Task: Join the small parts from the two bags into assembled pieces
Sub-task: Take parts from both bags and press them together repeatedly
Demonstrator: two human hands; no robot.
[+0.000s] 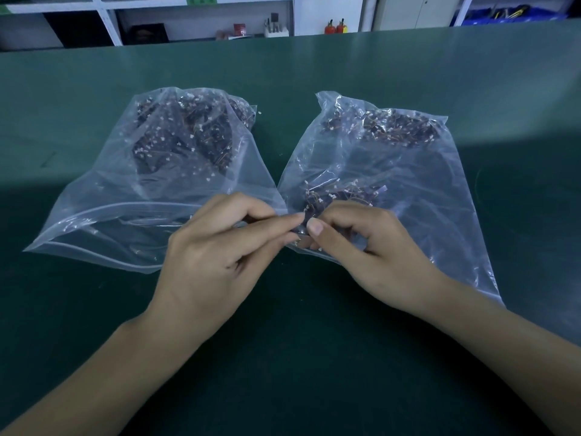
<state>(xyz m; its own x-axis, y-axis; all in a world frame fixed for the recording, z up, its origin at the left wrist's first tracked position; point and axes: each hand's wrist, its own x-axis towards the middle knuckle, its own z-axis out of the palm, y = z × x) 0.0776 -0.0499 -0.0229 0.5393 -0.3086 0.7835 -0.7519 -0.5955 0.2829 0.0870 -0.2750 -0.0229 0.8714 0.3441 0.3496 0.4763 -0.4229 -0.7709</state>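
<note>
While both bags remain heavily stocked, the record for this moment reads as follows. Item one: left bag [151,184], clear zip-top plastic, lying flat on the green table [408,64], mouth toward the person, a dense heap of dark small parts [185,133] with pale connectors and thin wires at its far end. Item two: right bag [393,171], same type, just beside the first, its near corners almost touching it; one cluster of parts at the far end and a smaller cluster near the mouth. Item three: left hand [217,250], thumb and forefinger pressed together in a pinch on a tiny dark part [300,231], other fingers curled under. Item four: right hand [355,247], fingers curled, thumb and forefinger pinching at the same spot, meeting the left fingertips over the mouth of the right bag. The held pieces are too small and too covered to tell whether they are already mated. Progress, as a judgement: early or mid-run; no separate pile of finished pieces shows on the table, and nearly all stock is still to be joined. Background: white shelving [201,20] behind the table.
</note>
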